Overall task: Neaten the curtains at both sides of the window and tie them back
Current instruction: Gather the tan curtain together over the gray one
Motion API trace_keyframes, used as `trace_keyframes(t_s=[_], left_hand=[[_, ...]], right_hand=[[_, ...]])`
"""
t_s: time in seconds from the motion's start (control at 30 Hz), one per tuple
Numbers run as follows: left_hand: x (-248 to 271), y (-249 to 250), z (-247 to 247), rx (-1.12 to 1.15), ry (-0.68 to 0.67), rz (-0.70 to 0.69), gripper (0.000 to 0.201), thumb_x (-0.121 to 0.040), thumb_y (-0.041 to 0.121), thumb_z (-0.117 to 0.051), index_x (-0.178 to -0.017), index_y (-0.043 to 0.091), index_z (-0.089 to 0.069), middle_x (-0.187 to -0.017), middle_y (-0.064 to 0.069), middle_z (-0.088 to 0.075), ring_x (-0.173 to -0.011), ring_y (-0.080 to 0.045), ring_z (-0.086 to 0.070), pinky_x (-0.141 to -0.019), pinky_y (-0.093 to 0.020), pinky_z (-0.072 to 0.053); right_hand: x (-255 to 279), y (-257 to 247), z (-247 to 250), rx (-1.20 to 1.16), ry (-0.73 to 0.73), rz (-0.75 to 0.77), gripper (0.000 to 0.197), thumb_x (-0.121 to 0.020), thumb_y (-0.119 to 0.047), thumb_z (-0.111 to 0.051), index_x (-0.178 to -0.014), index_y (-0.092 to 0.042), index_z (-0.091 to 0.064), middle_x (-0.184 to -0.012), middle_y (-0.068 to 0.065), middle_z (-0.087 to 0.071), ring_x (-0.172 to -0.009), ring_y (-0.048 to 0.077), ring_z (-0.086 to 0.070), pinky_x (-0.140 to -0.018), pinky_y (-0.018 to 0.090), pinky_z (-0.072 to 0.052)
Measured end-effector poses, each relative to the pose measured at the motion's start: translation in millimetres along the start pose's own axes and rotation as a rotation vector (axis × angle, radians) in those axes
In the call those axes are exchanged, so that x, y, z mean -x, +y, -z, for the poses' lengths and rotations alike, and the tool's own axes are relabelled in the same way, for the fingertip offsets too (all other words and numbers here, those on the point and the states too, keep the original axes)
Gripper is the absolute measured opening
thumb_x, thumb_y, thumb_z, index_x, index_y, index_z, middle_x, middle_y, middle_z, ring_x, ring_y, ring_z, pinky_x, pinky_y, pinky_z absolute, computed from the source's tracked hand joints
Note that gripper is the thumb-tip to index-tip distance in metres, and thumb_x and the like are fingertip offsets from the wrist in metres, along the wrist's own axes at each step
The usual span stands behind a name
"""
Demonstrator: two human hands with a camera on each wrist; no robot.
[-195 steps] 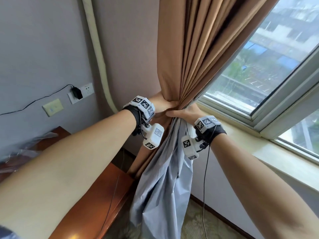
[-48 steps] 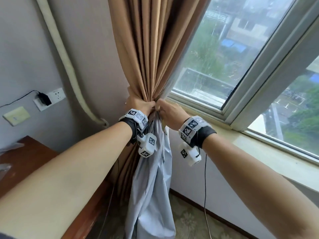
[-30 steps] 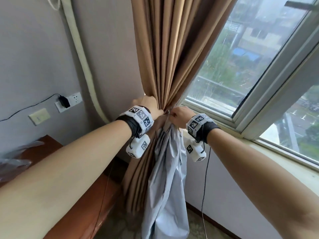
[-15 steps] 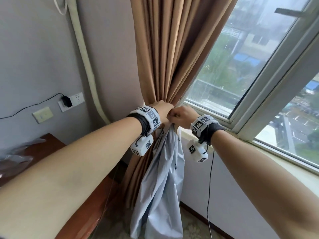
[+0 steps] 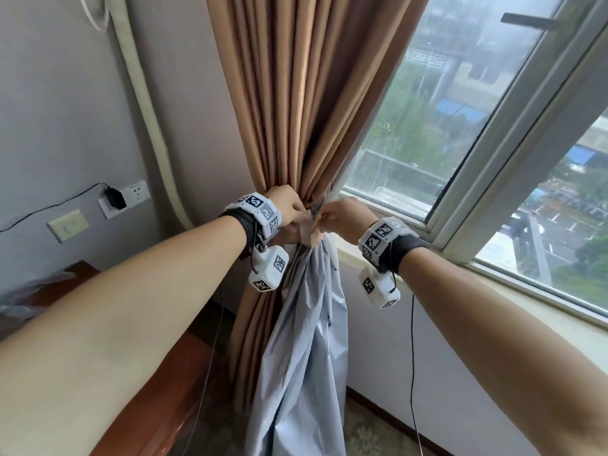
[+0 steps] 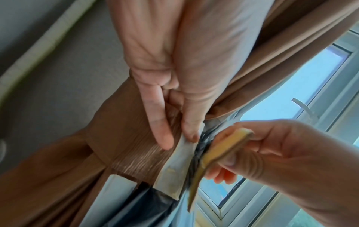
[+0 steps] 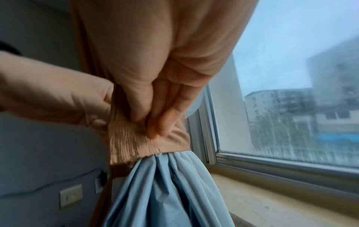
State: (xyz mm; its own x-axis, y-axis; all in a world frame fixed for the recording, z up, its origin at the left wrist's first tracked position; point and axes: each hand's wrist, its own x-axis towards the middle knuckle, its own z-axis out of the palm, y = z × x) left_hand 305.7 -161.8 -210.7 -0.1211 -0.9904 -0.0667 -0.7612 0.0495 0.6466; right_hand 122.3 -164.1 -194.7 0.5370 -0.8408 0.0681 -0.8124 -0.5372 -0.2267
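Note:
The brown curtain [image 5: 296, 110] is bunched into a narrow waist, with its grey-blue lining [image 5: 306, 340] hanging below. A ribbed brown tie-back [image 6: 136, 159] wraps that waist. My left hand [image 6: 178, 140] pinches the band's pale end [image 6: 174, 172] with the thumb, the index finger lying straight on the ribs. My right hand [image 6: 227, 147] pinches the band's other, yellowish end [image 6: 211, 155] just right of it. In the head view the left hand [image 5: 301, 213] and right hand [image 5: 324, 217] meet at the waist. In the right wrist view my right fingers [image 7: 157, 130] lie on the tie-back [image 7: 126, 145].
The window [image 5: 427, 126] and its sill [image 5: 493, 291] run to the right. A wooden desk [image 5: 138, 406] stands low at the left. On the wall are a socket with a plugged charger [image 5: 113, 197], a switch plate [image 5: 67, 225] and a pale hose [image 5: 144, 103].
Both hands stay at the curtain's gathered waist. Over the last second they have drawn closer together, and the band's pale end now shows between them.

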Motion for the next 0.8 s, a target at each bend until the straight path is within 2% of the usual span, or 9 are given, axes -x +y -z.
trace_keyframes(t_s=[0.07, 0.17, 0.33, 0.4, 0.47, 0.57, 0.63, 0.73, 0.8], left_hand=[[-1, -1, -1, 0.055, 0.024, 0.018, 0.022, -0.086, 0.031, -0.074, -0.085, 0.01, -0.078, -0.075, -0.01, -0.075, -0.067, -0.025, -0.074, -0.07, -0.032, -0.062], [0, -2, 0, 0.088, 0.04, 0.029, 0.026, -0.091, 0.03, -0.069, -0.085, 0.006, -0.075, -0.066, -0.002, -0.07, -0.056, -0.016, -0.069, -0.054, -0.018, -0.054], [-6, -2, 3, 0.131, -0.031, 0.025, 0.02, -0.093, 0.022, -0.067, -0.085, 0.005, -0.072, -0.067, -0.006, -0.067, -0.049, -0.009, -0.065, -0.055, -0.017, -0.056], [-9, -2, 4, 0.136, -0.084, 0.018, 0.019, -0.094, 0.015, -0.065, -0.079, 0.003, -0.07, -0.07, -0.009, -0.067, -0.048, -0.008, -0.064, -0.053, -0.014, -0.055], [-10, -2, 5, 0.166, -0.127, 0.008, 0.023, -0.094, 0.011, -0.063, -0.072, 0.007, -0.068, -0.073, -0.011, -0.068, -0.055, -0.012, -0.066, -0.057, -0.015, -0.056], [-10, -4, 6, 0.229, -0.195, -0.01, 0.026, -0.096, 0.009, -0.06, -0.072, 0.006, -0.069, -0.072, -0.009, -0.067, -0.067, -0.017, -0.066, -0.067, -0.019, -0.059], [-9, -2, 7, 0.271, -0.22, 0.0, 0.031, -0.096, 0.01, -0.06, -0.067, 0.006, -0.069, -0.071, -0.008, -0.068, -0.073, -0.021, -0.066, -0.073, -0.022, -0.059], [-7, -2, 11, 0.224, -0.257, 0.013, 0.031, -0.086, 0.035, -0.074, -0.085, 0.004, -0.076, -0.088, -0.011, -0.075, -0.084, -0.019, -0.072, -0.083, -0.026, -0.058], [-6, -6, 11, 0.152, -0.217, 0.003, 0.031, -0.086, 0.037, -0.074, -0.09, 0.007, -0.076, -0.089, -0.011, -0.075, -0.083, -0.02, -0.073, -0.08, -0.028, -0.058]], right_hand=[[-2, -4, -5, 0.047, 0.02, 0.013, 0.024, -0.092, -0.033, -0.067, -0.103, -0.013, -0.075, -0.095, 0.01, -0.073, -0.094, 0.029, -0.064, -0.081, 0.036, -0.05], [-8, -7, -12, 0.088, 0.042, -0.009, 0.026, -0.089, -0.043, -0.068, -0.094, -0.018, -0.072, -0.087, 0.008, -0.071, -0.087, 0.03, -0.065, -0.075, 0.042, -0.054], [-14, -13, -15, 0.207, 0.055, -0.021, 0.028, -0.091, -0.044, -0.063, -0.097, -0.019, -0.073, -0.089, 0.008, -0.068, -0.088, 0.029, -0.063, -0.066, 0.032, -0.043], [-16, -15, -16, 0.259, 0.066, -0.017, 0.026, -0.092, -0.043, -0.062, -0.101, -0.022, -0.074, -0.094, 0.006, -0.071, -0.091, 0.028, -0.065, -0.068, 0.032, -0.046], [-17, -16, -18, 0.299, 0.068, -0.032, 0.026, -0.093, -0.043, -0.058, -0.102, -0.024, -0.074, -0.096, 0.006, -0.07, -0.093, 0.029, -0.066, -0.069, 0.032, -0.045], [-16, -16, -19, 0.317, 0.074, -0.053, 0.03, -0.094, -0.045, -0.056, -0.104, -0.021, -0.072, -0.099, 0.008, -0.069, -0.094, 0.031, -0.066, -0.068, 0.031, -0.041], [-17, -17, -20, 0.315, 0.069, -0.076, 0.032, -0.093, -0.045, -0.059, -0.105, -0.019, -0.072, -0.101, 0.01, -0.07, -0.097, 0.032, -0.066, -0.07, 0.032, -0.043], [-18, -19, -20, 0.301, 0.043, -0.115, 0.036, -0.089, -0.049, -0.066, -0.108, -0.019, -0.071, -0.104, 0.008, -0.07, -0.099, 0.031, -0.066, -0.075, 0.035, -0.048], [-19, -21, -21, 0.274, 0.06, -0.125, 0.039, -0.087, -0.051, -0.068, -0.11, -0.02, -0.068, -0.103, 0.007, -0.07, -0.098, 0.03, -0.066, -0.073, 0.034, -0.047]])
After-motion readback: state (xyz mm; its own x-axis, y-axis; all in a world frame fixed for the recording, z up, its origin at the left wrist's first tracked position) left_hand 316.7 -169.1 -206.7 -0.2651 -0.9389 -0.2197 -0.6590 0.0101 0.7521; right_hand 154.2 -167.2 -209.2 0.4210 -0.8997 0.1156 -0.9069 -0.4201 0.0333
